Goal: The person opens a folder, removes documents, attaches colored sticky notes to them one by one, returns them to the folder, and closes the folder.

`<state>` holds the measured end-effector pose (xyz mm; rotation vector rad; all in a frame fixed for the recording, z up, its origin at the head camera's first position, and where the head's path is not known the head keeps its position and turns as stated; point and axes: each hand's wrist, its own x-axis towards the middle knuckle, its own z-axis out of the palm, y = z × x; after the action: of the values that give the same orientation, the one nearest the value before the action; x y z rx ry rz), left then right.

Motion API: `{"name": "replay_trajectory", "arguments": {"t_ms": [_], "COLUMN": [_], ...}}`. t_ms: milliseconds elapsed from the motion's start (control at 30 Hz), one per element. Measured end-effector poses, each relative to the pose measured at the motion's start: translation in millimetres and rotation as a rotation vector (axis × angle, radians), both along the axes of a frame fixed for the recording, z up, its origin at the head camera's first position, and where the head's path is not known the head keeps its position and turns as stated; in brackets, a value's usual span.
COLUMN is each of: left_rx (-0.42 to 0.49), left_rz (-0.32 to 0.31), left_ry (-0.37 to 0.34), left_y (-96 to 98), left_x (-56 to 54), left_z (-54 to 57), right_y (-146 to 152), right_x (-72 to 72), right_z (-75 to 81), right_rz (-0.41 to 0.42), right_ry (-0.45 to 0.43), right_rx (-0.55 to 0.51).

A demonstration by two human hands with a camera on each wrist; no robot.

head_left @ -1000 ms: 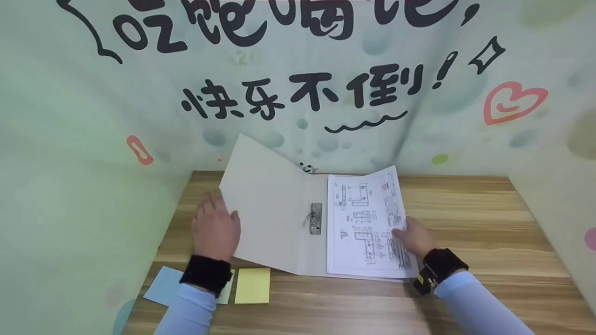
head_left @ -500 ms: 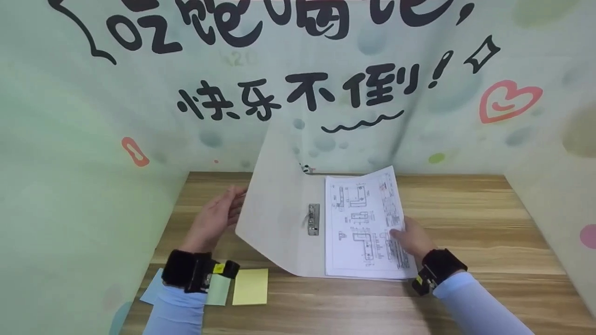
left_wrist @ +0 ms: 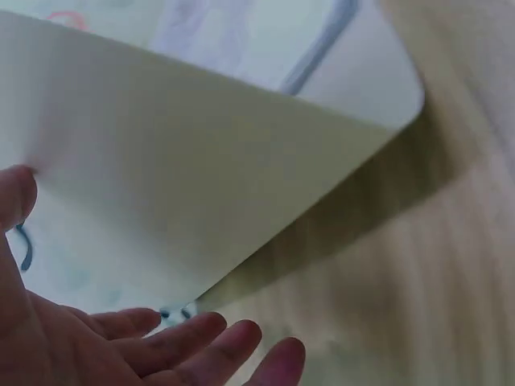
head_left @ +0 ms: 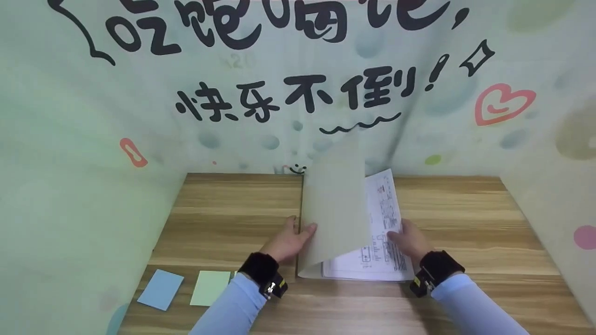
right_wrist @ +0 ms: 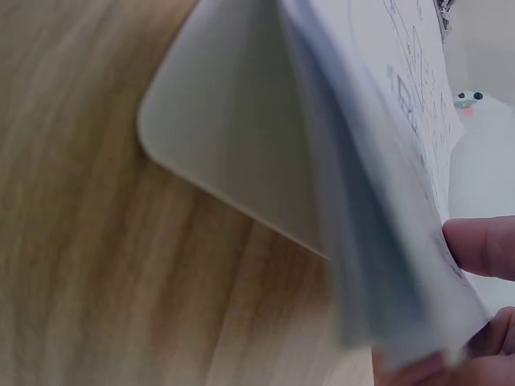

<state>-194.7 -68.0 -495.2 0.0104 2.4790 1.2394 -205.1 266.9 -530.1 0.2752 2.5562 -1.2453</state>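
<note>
A pale folder's cover (head_left: 333, 209) stands bent up over the inside and leans to the right. Under it lies a stack of printed technical drawings (head_left: 384, 214), only the right part showing. My left hand (head_left: 288, 242) is at the folder's left edge. Its thumb (left_wrist: 16, 197) touches the cover's outer face, and the other fingers extend loosely below in the left wrist view. At the stack's right edge, my right hand (head_left: 412, 242) pinches the sheets between thumb and fingers. Their edge (right_wrist: 378, 241) is lifted off the folder's back board (right_wrist: 233, 121). The metal clip is hidden behind the cover.
A blue sticky note (head_left: 160, 289) and a green one (head_left: 209, 288) lie on the wooden table (head_left: 335, 307) at front left. My left forearm covers the yellow note's place. A printed cloth wall (head_left: 233, 149) rises behind the table.
My left hand has moved right, swinging the cover from the left over the drawings and hiding the clip. The right hand stays on the stack's right edge. More of the blue note shows.
</note>
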Motion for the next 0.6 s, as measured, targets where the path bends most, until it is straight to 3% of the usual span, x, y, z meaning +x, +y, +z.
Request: {"name": "replay_trajectory", "arguments": {"t_ms": [233, 333, 467, 600], "left_rx": [-0.036, -0.031, -0.037, 0.021], "left_rz": [0.023, 0.023, 0.016, 0.013], "left_ry": [0.011, 0.000, -0.011, -0.023], "left_y": [21.2, 25.1, 26.4, 25.1], "left_x": [0.1, -1.2, -2.9, -3.5], "left_z": [-9.5, -8.7, -9.6, -14.7], "right_y": [4.7, 5.0, 3.4, 2.5], "right_x": [7.2, 10.3, 13.3, 14.6], "right_z": [0.9, 1.9, 2.3, -0.4], "right_rz": [0.097, 0.100, 0.058, 0.045], "right_ry": [0.169, 0.176, 0.123, 0.124], "right_rx": [0.048, -0.039, -0.295, -0.406]}}
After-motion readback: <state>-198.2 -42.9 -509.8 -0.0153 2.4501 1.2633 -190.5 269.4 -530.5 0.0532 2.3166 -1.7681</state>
